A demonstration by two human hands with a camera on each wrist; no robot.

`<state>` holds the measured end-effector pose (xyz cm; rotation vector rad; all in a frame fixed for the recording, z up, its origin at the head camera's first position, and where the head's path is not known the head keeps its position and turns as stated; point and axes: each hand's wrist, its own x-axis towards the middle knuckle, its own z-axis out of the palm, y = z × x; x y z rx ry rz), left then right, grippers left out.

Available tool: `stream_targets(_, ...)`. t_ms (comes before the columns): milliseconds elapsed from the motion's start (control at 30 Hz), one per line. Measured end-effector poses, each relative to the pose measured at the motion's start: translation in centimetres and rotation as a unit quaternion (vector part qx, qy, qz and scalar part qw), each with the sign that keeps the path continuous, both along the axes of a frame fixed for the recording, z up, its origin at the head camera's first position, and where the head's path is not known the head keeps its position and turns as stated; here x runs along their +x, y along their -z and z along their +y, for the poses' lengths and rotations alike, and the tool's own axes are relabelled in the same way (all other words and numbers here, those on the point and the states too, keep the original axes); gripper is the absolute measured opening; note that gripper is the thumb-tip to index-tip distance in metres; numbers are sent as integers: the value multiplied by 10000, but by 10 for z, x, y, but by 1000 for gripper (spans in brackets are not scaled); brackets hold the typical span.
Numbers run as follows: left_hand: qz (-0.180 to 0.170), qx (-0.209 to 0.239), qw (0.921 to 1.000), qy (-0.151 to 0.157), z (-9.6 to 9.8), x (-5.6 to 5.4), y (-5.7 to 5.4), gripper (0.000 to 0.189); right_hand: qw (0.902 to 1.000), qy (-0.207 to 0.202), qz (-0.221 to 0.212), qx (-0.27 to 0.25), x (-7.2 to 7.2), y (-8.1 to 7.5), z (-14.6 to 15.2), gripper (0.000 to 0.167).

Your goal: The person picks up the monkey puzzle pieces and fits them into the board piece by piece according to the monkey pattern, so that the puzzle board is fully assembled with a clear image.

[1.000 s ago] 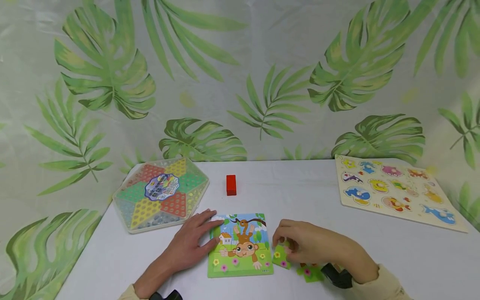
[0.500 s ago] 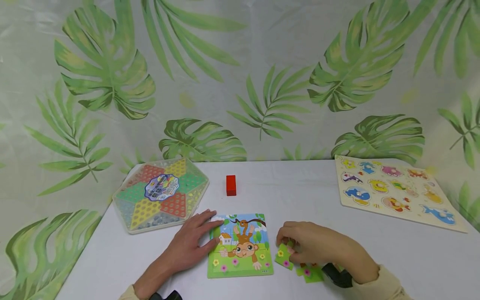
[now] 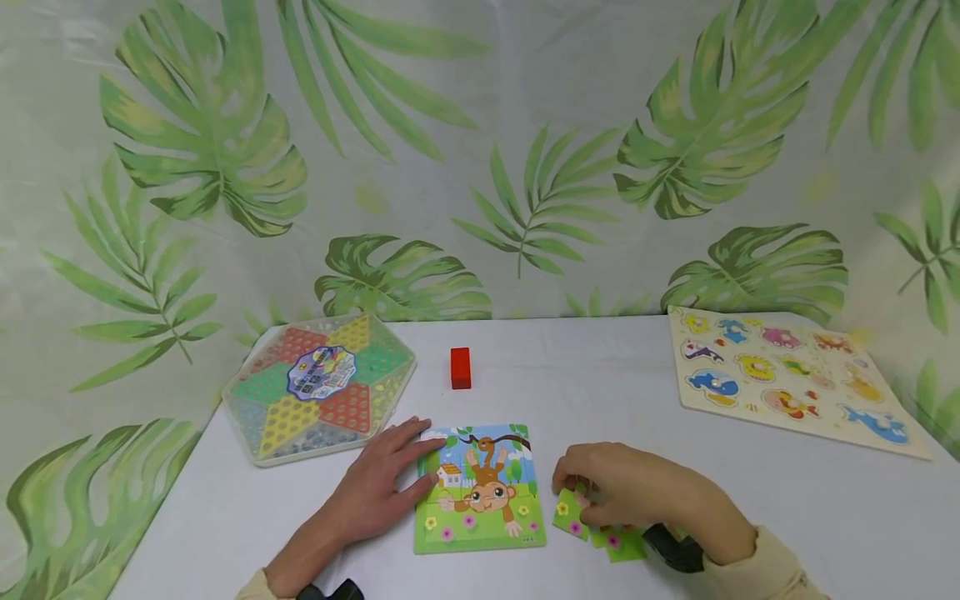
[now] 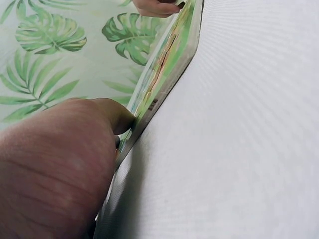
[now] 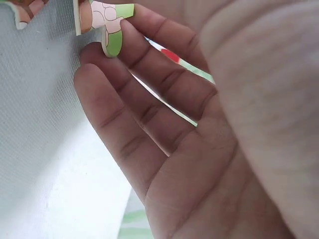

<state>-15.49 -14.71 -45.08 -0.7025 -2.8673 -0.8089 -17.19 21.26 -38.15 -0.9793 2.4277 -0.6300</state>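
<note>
From the head view, the left hand (image 3: 382,487) lies flat with straight fingers on the left edge of the monkey puzzle (image 3: 480,490) on the white table (image 3: 750,500). Just right of the puzzle, the right hand (image 3: 626,487) pinches a green puzzle piece (image 3: 568,511). More loose pieces (image 3: 618,543) lie under that hand.

In the left wrist view, the left hand (image 4: 60,169) touches the puzzle's (image 4: 164,64) edge.

In the right wrist view, the right hand's fingers (image 5: 144,94) curl around the piece (image 5: 112,25).
</note>
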Motion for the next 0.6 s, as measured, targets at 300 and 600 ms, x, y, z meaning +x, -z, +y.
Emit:
stream_targets(300,-55,33,10000,27,2,-1,0,45,9998,-57,-62,-204,2,-11,7,26)
stream_targets(600,-46,6,10000,17,1,0,-1,45,9946,-340,888,-409,0,-14,7,26)
